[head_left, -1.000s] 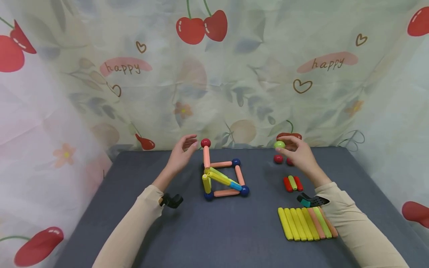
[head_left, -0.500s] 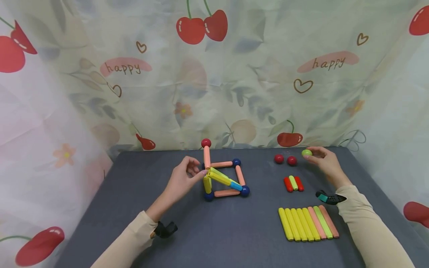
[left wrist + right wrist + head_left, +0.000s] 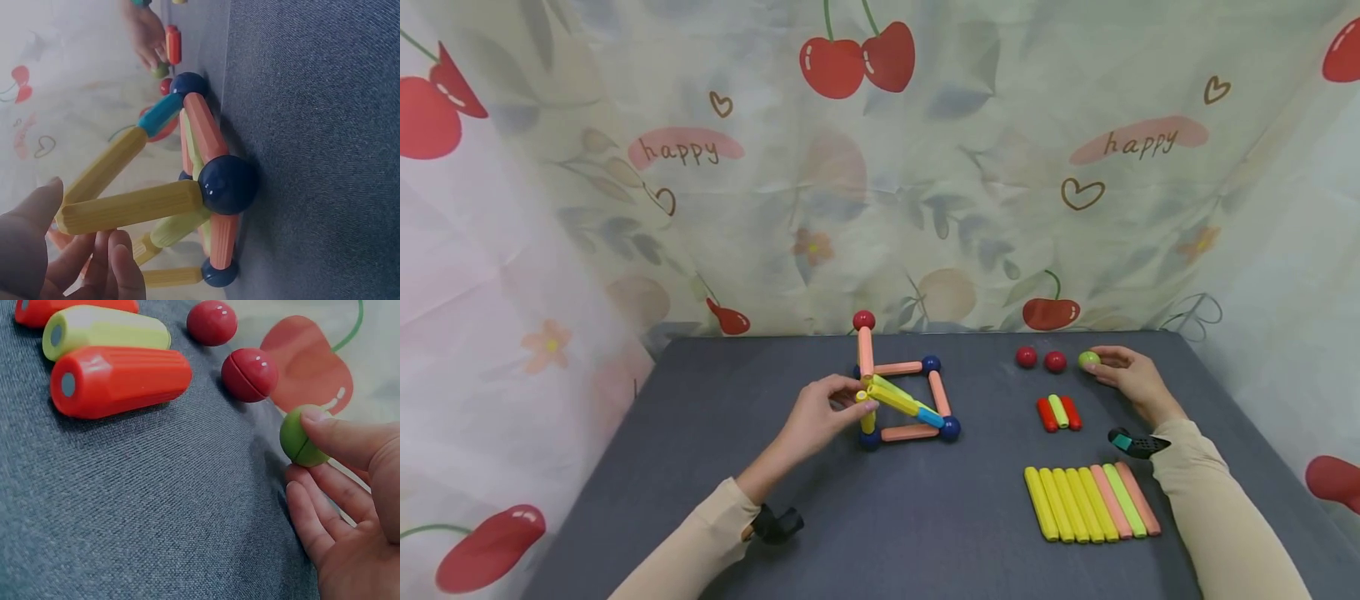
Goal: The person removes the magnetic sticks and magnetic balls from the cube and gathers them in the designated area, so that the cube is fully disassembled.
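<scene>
Seemingly steadying the frame (image 3: 910,433) while placing the green ball (image 3: 1088,360).
At left, pinching with the left hand (image 3: 820,417) near the top of a yellow stick (image 3: 134,206) rising from a navy ball (image 3: 229,184); perhaps catching the adjoining stick too, hard to tell. At right, beside two red balls (image 3: 1056,362) near the table's (image 3: 925,517) far edge, holding the green ball between right hand's (image 3: 1135,385) thumb and fingers. Probably calls next for gentle release, without jarring the frame.
</scene>
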`<state>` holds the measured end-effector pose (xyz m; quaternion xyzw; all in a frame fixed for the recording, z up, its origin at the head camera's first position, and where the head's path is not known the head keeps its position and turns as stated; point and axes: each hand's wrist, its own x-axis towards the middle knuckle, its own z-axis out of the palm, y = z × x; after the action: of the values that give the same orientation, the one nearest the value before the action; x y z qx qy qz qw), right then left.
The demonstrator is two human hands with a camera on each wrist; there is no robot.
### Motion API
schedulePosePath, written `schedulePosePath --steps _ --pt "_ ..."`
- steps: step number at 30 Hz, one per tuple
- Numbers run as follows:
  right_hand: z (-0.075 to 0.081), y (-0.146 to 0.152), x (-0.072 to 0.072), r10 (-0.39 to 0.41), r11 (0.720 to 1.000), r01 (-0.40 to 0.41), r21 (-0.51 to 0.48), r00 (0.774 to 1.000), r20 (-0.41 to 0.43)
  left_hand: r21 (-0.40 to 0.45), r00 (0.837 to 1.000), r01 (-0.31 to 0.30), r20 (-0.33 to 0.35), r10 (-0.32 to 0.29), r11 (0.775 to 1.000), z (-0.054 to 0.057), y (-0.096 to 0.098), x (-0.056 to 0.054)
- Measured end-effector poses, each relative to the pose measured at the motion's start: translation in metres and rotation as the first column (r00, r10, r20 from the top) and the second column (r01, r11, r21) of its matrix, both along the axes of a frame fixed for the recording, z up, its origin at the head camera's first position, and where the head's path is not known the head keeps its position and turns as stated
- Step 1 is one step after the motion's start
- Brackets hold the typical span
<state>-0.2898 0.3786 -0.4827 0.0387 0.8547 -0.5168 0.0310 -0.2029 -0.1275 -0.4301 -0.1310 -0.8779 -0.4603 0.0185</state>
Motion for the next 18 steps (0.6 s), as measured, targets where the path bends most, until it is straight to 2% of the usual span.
schedulePosePath --steps 13,18 --pt "-0.0024 -0.0032 -0.006 0.004 0.991 -0.005 0.136 1.0 0.005 0.022 1.0 -0.011 -0.021 0.012 1.0 0.0001 0.0031 -0.0027" --pt "-0.003 -0.0052 -0.0075 0.007 0.987 -0.007 0.158 1.0 0.005 0.019 1.0 -0.008 -0.022 0.008 1.0 0.0006 0.0032 -0.0036"
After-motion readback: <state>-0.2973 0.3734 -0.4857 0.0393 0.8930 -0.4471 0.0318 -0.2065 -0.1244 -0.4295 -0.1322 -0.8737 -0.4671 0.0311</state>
